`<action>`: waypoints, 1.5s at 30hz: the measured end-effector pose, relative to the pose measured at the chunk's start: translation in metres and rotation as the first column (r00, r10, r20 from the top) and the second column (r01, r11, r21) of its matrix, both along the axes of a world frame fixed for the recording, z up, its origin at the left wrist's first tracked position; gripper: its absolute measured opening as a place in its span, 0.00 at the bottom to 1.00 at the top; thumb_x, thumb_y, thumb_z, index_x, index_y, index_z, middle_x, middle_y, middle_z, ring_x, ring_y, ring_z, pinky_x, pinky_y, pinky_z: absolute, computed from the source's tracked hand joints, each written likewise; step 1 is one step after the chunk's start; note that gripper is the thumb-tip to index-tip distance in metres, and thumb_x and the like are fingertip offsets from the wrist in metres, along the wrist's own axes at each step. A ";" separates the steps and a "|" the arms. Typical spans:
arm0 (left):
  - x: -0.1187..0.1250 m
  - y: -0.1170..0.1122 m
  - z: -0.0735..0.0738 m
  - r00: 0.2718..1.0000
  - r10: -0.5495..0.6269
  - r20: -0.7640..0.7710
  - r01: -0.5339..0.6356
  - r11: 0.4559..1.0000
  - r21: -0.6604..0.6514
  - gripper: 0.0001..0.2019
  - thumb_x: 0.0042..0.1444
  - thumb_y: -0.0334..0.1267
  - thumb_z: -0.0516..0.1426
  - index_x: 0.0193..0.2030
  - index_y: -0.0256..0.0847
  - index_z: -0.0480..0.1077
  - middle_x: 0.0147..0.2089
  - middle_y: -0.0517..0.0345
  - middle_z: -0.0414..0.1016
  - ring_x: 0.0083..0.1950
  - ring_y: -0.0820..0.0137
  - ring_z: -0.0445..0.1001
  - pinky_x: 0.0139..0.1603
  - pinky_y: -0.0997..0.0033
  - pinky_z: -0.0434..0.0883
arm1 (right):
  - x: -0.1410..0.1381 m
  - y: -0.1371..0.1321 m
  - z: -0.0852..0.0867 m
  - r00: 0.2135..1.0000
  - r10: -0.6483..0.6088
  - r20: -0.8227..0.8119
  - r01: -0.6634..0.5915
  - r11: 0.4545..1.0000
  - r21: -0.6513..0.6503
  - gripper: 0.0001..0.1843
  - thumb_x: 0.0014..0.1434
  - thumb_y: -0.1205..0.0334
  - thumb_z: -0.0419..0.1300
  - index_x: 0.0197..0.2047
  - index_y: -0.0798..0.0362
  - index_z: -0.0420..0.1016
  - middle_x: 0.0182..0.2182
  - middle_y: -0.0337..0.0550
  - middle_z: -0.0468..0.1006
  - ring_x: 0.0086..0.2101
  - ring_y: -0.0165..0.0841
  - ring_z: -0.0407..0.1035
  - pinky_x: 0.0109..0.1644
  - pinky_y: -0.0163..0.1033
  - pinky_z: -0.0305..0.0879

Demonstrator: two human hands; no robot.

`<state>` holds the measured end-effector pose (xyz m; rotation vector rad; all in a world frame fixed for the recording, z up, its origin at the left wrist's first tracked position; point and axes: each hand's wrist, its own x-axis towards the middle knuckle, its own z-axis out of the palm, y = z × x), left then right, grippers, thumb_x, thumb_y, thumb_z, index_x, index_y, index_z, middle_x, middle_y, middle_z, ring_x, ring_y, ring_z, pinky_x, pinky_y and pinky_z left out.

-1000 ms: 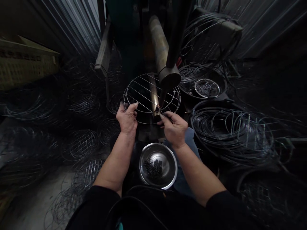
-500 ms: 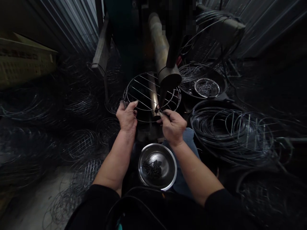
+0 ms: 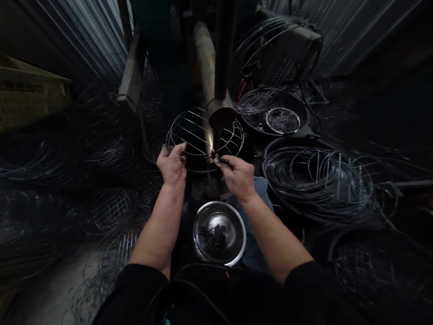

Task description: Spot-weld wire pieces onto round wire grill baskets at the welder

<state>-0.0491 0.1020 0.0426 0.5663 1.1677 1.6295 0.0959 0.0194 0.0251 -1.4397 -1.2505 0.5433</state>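
At the near left edge of the wire rack [image 3: 191, 145], the left hand [image 3: 172, 166] is gripping the rim, thumb on top and fingers curling under, barely any gap. Near front, the right hand [image 3: 237, 176] is pinching tight, thumb against forefinger; too dark to tell whether it's holding the rim or a small piece. Rack is sitting level between both hands, around the lower metal rod [image 3: 208, 133], with the dark upper tip [image 3: 217, 135] pointing down beside the near rim. Probably light and stiff, thin bars maybe flexing a bit, smooth wire possibly slipping; rim looks the best hold, well clear of the tip. Both forearms are reaching forward and converging, elbows bending low, wrists about level. Below, a steel bowl [image 3: 233, 228] is holding dark metal bits [image 3: 214, 235]; off right, a wire coil [image 3: 291, 185] is lying in a tub.
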 end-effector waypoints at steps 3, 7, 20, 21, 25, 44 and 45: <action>0.001 0.000 0.002 1.000 0.008 -0.004 -0.008 1.000 -0.006 0.20 0.31 0.33 0.67 0.27 0.40 0.60 0.26 0.66 0.65 0.25 0.79 0.65 0.21 0.80 0.55 | -0.003 0.003 -0.003 0.996 -0.015 -0.087 0.015 1.000 -0.001 0.06 0.54 0.60 0.62 0.33 0.48 0.81 0.30 0.40 0.82 0.33 0.36 0.76 0.34 0.37 0.70; 0.002 0.000 0.004 1.000 0.020 0.013 -0.020 1.000 -0.012 0.20 0.30 0.32 0.67 0.29 0.40 0.61 0.25 0.67 0.66 0.25 0.79 0.66 0.21 0.80 0.54 | -0.004 0.005 -0.004 0.984 -0.016 -0.175 0.013 1.000 -0.018 0.06 0.52 0.58 0.63 0.32 0.48 0.81 0.29 0.39 0.81 0.33 0.36 0.76 0.32 0.37 0.70; 0.000 0.000 0.001 1.000 -0.010 -0.022 0.010 1.000 -0.020 0.17 0.31 0.33 0.67 0.28 0.39 0.63 0.26 0.64 0.69 0.25 0.78 0.67 0.20 0.80 0.56 | 0.018 0.003 0.004 0.923 0.053 -0.382 -0.066 0.998 -0.020 0.07 0.47 0.60 0.67 0.31 0.52 0.80 0.25 0.36 0.78 0.24 0.29 0.72 0.28 0.34 0.68; 0.000 -0.001 0.002 1.000 -0.014 -0.018 0.013 1.000 -0.023 0.18 0.31 0.33 0.67 0.28 0.40 0.63 0.26 0.65 0.69 0.25 0.78 0.68 0.20 0.80 0.56 | 0.026 0.002 0.006 0.911 0.027 -0.411 -0.027 1.000 0.005 0.08 0.47 0.60 0.67 0.32 0.53 0.80 0.26 0.36 0.78 0.24 0.29 0.72 0.28 0.34 0.68; 0.000 0.000 0.003 1.000 -0.014 -0.017 0.013 0.999 -0.034 0.19 0.31 0.32 0.67 0.29 0.40 0.62 0.25 0.66 0.67 0.25 0.78 0.67 0.20 0.80 0.56 | 0.048 -0.001 0.005 0.932 -0.051 -0.358 0.078 0.995 0.062 0.11 0.49 0.59 0.65 0.37 0.53 0.81 0.31 0.39 0.80 0.22 0.26 0.70 0.26 0.34 0.68; 0.003 0.002 0.004 1.000 0.017 -0.009 -0.018 0.998 -0.060 0.17 0.30 0.31 0.64 0.27 0.39 0.60 0.22 0.68 0.64 0.21 0.81 0.62 0.17 0.81 0.51 | 0.046 0.029 -0.001 0.988 0.129 -0.089 -0.130 0.991 -0.013 0.07 0.46 0.65 0.65 0.31 0.51 0.83 0.29 0.39 0.83 0.34 0.35 0.76 0.40 0.37 0.70; 0.003 0.002 0.005 1.000 0.013 -0.008 -0.014 0.998 -0.061 0.18 0.30 0.30 0.65 0.27 0.39 0.60 0.22 0.68 0.64 0.21 0.81 0.62 0.18 0.81 0.51 | 0.047 0.029 -0.002 0.986 0.128 -0.107 -0.132 0.991 -0.024 0.07 0.46 0.64 0.66 0.31 0.51 0.83 0.29 0.38 0.82 0.33 0.35 0.76 0.40 0.38 0.70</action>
